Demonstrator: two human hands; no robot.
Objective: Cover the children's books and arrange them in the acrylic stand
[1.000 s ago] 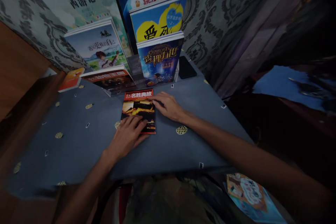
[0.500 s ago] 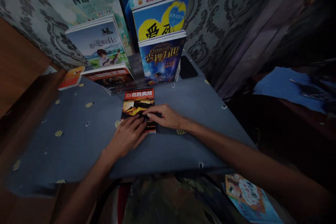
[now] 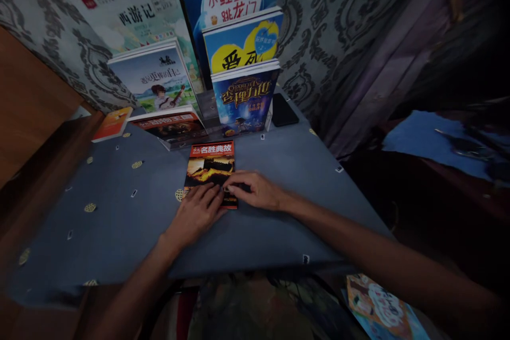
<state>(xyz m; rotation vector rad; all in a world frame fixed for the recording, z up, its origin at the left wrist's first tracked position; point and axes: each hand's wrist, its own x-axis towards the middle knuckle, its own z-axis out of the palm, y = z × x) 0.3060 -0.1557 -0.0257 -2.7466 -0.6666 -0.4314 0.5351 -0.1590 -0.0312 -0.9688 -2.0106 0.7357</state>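
Observation:
A small book [image 3: 210, 166] with a red title band and a wall-like structure on its dark cover lies flat on the table. My left hand [image 3: 198, 207] rests palm down over its lower left part, fingers stretched out. From the right, my right hand [image 3: 255, 189] reaches over the lower right of the cover, with its thumb and forefinger apart and fingertips close to those of the left hand. Neither hand is wrapped round anything. The hands hide part of the book's lower half.
Behind the book stand a dark blue book [image 3: 245, 101], a yellow-and-blue book [image 3: 223, 56] and a book with a guitar player [image 3: 155, 77]. A black phone [image 3: 283, 110] lies at right, an orange book [image 3: 112, 123] at left. Another book [image 3: 382, 303] sits below the table edge.
The view has tilted up a little, so everything sits lower. Both hands have slid slightly towards me over the cover, showing more of its picture.

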